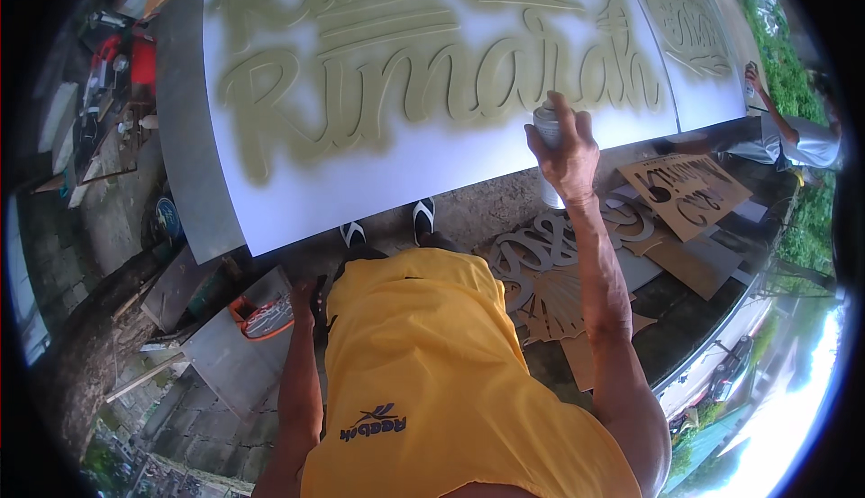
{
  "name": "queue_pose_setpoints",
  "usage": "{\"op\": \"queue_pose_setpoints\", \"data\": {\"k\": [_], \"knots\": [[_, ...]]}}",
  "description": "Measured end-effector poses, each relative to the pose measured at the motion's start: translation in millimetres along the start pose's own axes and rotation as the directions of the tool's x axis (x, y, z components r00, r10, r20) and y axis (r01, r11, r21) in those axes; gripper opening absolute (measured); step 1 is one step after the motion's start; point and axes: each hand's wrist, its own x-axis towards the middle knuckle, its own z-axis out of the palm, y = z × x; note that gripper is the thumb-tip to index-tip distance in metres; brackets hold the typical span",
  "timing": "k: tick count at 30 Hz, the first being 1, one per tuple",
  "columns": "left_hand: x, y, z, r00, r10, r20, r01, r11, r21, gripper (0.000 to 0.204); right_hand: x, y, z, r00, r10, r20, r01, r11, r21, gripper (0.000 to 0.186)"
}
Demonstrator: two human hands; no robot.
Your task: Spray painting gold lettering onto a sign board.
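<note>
My right hand (574,156) is wrapped around a spray can (546,120), with the index finger up on its nozzle. The can is upright over the near edge of a large white sheet (378,187). Raised-looking script lettering (423,84) runs across the sheet, with an olive-gold paint haze around it. Low beside my yellow shirt hangs my left hand (305,303), close to something dark at my hip. Its fingers are too small and partly hidden to read.
Cut-out cardboard stencils (689,194) and scroll-shaped pieces (541,250) lie on the ground at right. A grey panel (185,138) sticks out under the sheet's left side. Red equipment (141,58) stands far left. An orange-edged item (261,316) rests lower left. Another person (806,142) is at far right.
</note>
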Motion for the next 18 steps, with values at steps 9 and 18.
{"op": "queue_pose_setpoints", "data": {"k": [9, 18], "knots": [[-18.5, 3.6, 20.6, 0.983, 0.16, -0.087, -0.142, 0.973, 0.181, 0.024, -23.8, 25.0, -13.2, 0.991, 0.126, -0.049, -0.128, 0.991, -0.039, 0.064], [-7.9, -5.4, 35.7, 0.982, 0.185, -0.026, -0.162, 0.911, 0.379, 0.022, -64.4, 46.1, -35.2, 0.98, 0.199, 0.009, -0.198, 0.979, -0.053, 0.066]]}}
